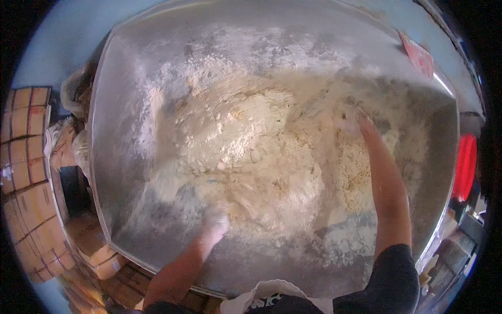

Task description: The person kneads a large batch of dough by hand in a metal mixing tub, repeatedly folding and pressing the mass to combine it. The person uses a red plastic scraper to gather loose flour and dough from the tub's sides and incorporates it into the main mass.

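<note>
Centrally, a broad mound of pale dough [235, 125] lies in a wide metal trough [123, 110] before me, its surface moist and glossy in patches, lumpy and folded elsewhere; toward the right it breaks into a coarse, yellowish crumb [355, 170]. The trough is grey and smooth-walled, with dry white flour [345, 240] smeared in patches over its walls and floor. My left hand [215, 222], whitened and blurred, is at the dough's near left edge; my right hand [354, 123], also blurred, is at its right side. I cannot tell whether either is clenched, loose or grasping dough. A flat, reddish piece [418, 56] shows at the trough's far right corner; brown cardboard cartons [26, 157] stand stacked beyond its left rim
</note>
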`<state>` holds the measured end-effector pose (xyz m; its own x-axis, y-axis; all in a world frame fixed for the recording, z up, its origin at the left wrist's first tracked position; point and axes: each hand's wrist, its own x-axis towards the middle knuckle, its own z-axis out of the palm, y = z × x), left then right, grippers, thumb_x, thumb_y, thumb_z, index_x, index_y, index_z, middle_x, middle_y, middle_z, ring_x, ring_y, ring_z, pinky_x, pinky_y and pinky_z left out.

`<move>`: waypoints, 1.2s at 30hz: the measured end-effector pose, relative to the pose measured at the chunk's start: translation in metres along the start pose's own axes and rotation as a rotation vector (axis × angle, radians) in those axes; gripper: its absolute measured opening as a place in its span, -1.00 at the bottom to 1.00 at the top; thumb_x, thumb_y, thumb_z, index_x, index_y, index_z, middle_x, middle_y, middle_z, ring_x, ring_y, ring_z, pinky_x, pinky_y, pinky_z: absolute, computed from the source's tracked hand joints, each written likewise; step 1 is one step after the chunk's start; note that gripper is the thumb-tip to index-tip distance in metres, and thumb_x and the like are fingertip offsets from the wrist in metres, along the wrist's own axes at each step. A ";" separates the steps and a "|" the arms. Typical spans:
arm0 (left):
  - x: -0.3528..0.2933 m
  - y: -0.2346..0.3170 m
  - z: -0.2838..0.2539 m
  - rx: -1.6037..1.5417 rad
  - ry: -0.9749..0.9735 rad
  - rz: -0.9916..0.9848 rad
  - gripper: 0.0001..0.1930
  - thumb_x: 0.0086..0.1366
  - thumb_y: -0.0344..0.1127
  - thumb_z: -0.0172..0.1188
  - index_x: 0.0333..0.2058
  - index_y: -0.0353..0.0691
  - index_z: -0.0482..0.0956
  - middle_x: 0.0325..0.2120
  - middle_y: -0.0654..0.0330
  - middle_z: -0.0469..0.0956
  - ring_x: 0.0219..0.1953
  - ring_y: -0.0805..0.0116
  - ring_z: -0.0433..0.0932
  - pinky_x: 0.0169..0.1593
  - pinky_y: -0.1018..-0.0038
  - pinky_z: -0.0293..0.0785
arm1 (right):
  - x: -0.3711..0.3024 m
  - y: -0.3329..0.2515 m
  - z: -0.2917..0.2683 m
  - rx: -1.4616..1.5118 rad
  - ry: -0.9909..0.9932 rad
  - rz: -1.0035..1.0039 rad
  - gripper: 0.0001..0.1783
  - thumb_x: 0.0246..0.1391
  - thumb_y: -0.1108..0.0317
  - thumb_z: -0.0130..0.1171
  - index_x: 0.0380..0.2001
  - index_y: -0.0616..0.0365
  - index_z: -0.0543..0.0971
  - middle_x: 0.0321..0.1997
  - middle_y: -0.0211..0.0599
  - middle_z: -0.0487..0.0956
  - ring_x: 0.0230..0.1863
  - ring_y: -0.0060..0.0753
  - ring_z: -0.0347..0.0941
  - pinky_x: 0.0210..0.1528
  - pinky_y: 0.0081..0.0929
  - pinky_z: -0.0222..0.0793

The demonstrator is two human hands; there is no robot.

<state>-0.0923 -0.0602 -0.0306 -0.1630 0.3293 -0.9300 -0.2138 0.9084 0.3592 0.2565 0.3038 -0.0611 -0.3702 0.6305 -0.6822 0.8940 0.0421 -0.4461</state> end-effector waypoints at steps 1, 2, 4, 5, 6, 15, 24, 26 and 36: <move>0.008 -0.005 -0.024 -0.222 0.029 -0.065 -0.61 0.38 -0.15 -0.06 0.06 -0.26 0.38 -0.10 0.05 0.49 -0.04 0.25 0.47 -0.05 0.41 0.47 | 0.021 0.002 -0.001 0.056 0.024 0.032 -0.21 -0.06 -0.21 0.24 0.03 0.25 0.46 0.01 -0.04 0.47 0.03 -0.15 0.38 0.11 -0.20 0.30; 0.021 -0.017 -0.032 -0.539 0.179 -0.215 -0.63 0.39 -0.18 -0.07 0.06 -0.26 0.37 -0.07 0.05 0.48 -0.04 0.26 0.47 -0.05 0.45 0.47 | 0.043 0.000 0.004 0.098 0.039 0.039 -0.21 -0.07 -0.21 0.24 0.02 0.25 0.46 0.00 -0.04 0.48 0.02 -0.15 0.39 0.11 -0.20 0.31; 0.061 -0.031 -0.037 0.148 -0.049 0.219 -0.66 0.39 -0.18 -0.09 0.03 -0.24 0.39 -0.07 0.05 0.47 -0.04 0.24 0.47 -0.01 0.43 0.45 | 0.077 -0.011 0.041 0.114 0.048 -0.008 -0.21 -0.08 -0.21 0.26 0.01 0.26 0.47 -0.03 -0.04 0.49 0.00 -0.16 0.40 0.09 -0.20 0.32; 0.081 -0.038 -0.027 0.278 -0.123 0.385 -0.67 0.39 -0.19 -0.07 0.02 -0.23 0.40 -0.08 0.06 0.47 -0.05 0.23 0.47 -0.01 0.39 0.45 | 0.090 -0.021 0.066 0.088 0.043 -0.056 -0.21 -0.09 -0.22 0.26 0.00 0.27 0.48 -0.04 -0.04 0.50 -0.02 -0.16 0.40 0.08 -0.20 0.33; 0.099 -0.041 -0.015 0.252 -0.209 0.460 -0.68 0.38 -0.19 -0.06 0.01 -0.22 0.41 -0.08 0.07 0.48 -0.06 0.22 0.48 0.00 0.35 0.45 | 0.096 -0.031 0.094 0.058 0.029 -0.110 -0.20 -0.10 -0.22 0.27 -0.01 0.27 0.48 -0.06 -0.04 0.51 -0.03 -0.16 0.41 0.07 -0.20 0.34; 0.095 -0.045 0.117 -0.459 -0.403 0.079 -0.74 0.34 -0.24 0.02 -0.09 -0.24 0.46 -0.14 0.11 0.50 -0.13 0.22 0.49 -0.07 0.28 0.46 | -0.029 -0.068 0.172 -0.091 -0.279 -0.440 -0.19 -0.16 -0.24 0.32 -0.09 0.32 0.53 -0.17 -0.04 0.57 -0.14 -0.18 0.47 -0.01 -0.21 0.39; 0.039 -0.016 0.308 0.908 -0.167 1.371 -0.86 0.19 -0.35 0.14 -0.30 -0.25 0.51 -0.26 0.07 0.50 -0.24 0.24 0.47 -0.20 0.28 0.43 | -0.197 0.106 0.027 0.578 -0.292 -0.176 0.02 -0.21 -0.23 0.36 0.21 0.22 0.28 0.24 0.02 0.31 0.28 -0.02 0.20 0.30 -0.18 0.13; 0.018 -0.035 0.325 1.090 -0.398 1.175 -0.84 0.14 -0.35 0.17 -0.30 -0.25 0.52 -0.23 0.04 0.51 -0.18 0.16 0.47 -0.14 0.22 0.42 | -0.237 0.133 0.060 0.180 0.160 -0.393 -0.06 -0.17 -0.19 0.32 0.18 0.18 0.31 0.12 -0.05 0.39 0.21 -0.05 0.26 0.31 -0.14 0.09; 0.099 -0.008 0.266 1.588 -0.289 0.647 -0.53 0.34 -0.13 -0.08 0.22 0.03 0.32 0.26 0.05 0.20 0.26 -0.04 0.21 0.36 0.16 -0.02 | -0.086 0.212 0.146 0.671 0.223 -0.180 -0.33 0.22 -0.02 -0.12 0.26 0.16 0.20 0.34 -0.05 0.17 0.37 -0.07 0.01 0.43 -0.11 -0.39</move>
<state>0.1496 0.0334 -0.1458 0.3677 0.5821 -0.7252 0.9152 -0.0883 0.3931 0.4408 0.1454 -0.1815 -0.3727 0.8046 -0.4624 0.4499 -0.2792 -0.8483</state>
